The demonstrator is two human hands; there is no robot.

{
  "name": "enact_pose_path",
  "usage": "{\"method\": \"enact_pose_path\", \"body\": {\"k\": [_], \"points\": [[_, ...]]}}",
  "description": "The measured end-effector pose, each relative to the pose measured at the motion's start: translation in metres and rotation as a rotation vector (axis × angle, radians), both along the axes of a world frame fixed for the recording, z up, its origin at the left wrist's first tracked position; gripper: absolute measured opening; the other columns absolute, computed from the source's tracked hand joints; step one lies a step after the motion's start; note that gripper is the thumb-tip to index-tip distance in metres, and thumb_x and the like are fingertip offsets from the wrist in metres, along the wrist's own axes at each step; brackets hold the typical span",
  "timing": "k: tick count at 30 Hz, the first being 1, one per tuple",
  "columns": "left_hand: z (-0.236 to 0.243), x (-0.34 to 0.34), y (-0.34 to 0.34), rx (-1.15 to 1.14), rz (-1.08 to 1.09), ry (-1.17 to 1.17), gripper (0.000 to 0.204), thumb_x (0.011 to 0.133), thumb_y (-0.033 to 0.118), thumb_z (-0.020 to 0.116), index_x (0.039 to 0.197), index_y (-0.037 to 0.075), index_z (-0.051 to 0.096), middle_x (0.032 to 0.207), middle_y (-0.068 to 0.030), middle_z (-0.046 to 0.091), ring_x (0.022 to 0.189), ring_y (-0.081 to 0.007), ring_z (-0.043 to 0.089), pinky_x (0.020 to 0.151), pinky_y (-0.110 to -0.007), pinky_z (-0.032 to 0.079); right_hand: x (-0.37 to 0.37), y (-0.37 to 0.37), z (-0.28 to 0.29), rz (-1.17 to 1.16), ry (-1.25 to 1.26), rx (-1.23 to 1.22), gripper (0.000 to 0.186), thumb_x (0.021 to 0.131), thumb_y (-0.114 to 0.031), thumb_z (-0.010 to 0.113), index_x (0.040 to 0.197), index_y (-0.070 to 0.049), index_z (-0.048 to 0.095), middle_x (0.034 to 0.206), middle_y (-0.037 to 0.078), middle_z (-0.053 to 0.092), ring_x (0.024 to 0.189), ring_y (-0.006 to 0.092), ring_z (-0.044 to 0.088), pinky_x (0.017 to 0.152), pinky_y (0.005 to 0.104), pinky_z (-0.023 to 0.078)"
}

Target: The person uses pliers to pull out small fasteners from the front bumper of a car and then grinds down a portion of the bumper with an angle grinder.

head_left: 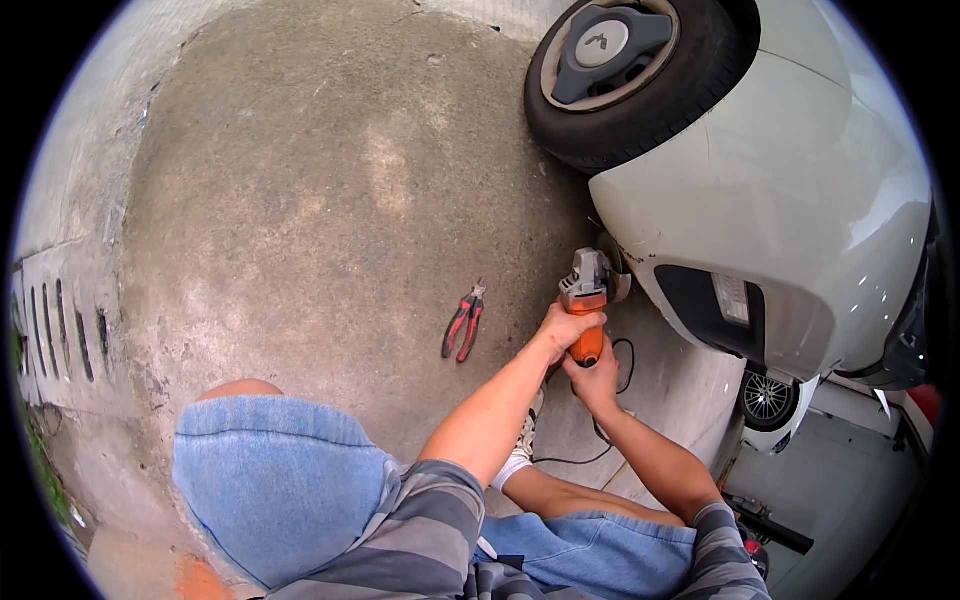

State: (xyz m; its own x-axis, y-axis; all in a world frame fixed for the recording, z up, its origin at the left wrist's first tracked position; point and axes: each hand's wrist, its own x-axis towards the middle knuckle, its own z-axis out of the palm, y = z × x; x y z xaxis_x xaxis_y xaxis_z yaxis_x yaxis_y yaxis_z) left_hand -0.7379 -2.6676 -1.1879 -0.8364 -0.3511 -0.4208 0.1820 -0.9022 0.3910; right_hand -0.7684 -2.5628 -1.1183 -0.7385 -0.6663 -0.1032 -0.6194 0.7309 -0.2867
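Note:
An orange angle grinder (587, 346) with a grey metal head is in both my hands, right of the middle. Around its body just behind the head, my left hand (566, 328) is closed. Behind it, my right hand (597, 381) grips the rear end. The grinder's disc (612, 254) is partly hidden by its guard and lies at the lower edge of the car's pale bumper (700, 225). Whether disc and bumper touch, I cannot tell. Scuffs mark the bumper's edge there. Red-and-black pliers (463, 322) rest on the concrete, left of my hands.
A car wheel (608, 75) stands at the upper right. A black power cord (590, 461) loops over the ground beside my shoe (528, 428). My denim-covered knee (285, 475) is at the lower left. Farther off are a drain grate (68, 332) and another car's wheel (768, 400).

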Motion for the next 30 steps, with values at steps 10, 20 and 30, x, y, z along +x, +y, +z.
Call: {"method": "enact_pose_path", "body": {"k": [10, 20, 30], "points": [[-0.004, -0.002, 0.004, 0.019, -0.002, 0.015, 0.048, 0.072, 0.015, 0.08, 0.112, 0.002, 0.057, 0.103, -0.0096, 0.063, 0.092, -0.0204, 0.063, 0.082, -0.036, 0.053, 0.004, 0.0, 0.002, -0.01, 0.004, 0.008, 0.058, 0.07, -0.025, 0.078, 0.116, -0.001, 0.054, 0.098, 0.019, 0.068, 0.093, 0.0334, 0.068, 0.081, 0.0396, 0.052], [-0.007, 0.0, 0.007, 0.076, -0.056, 0.008, 0.045, 0.073, 0.014, 0.08, 0.111, 0.002, 0.058, 0.103, -0.0094, 0.063, 0.092, -0.02, 0.063, 0.081, -0.036, 0.053, -0.001, 0.008, -0.005, -0.014, 0.003, 0.035, 0.056, 0.069, -0.025, 0.078, 0.114, -0.001, 0.054, 0.099, 0.02, 0.067, 0.094, 0.0365, 0.066, 0.08, 0.0417, 0.051], [-0.016, -0.019, 0.018, 0.084, 0.004, -0.035, 0.045, 0.075, 0.016, 0.08, 0.111, 0.002, 0.058, 0.103, -0.0086, 0.063, 0.091, -0.0183, 0.062, 0.08, -0.033, 0.052, -0.022, 0.017, -0.015, -0.006, -0.007, 0.063, 0.065, 0.066, -0.026, 0.079, 0.121, -0.002, 0.052, 0.101, 0.023, 0.066, 0.097, 0.0421, 0.064, 0.081, 0.0458, 0.051]]}}
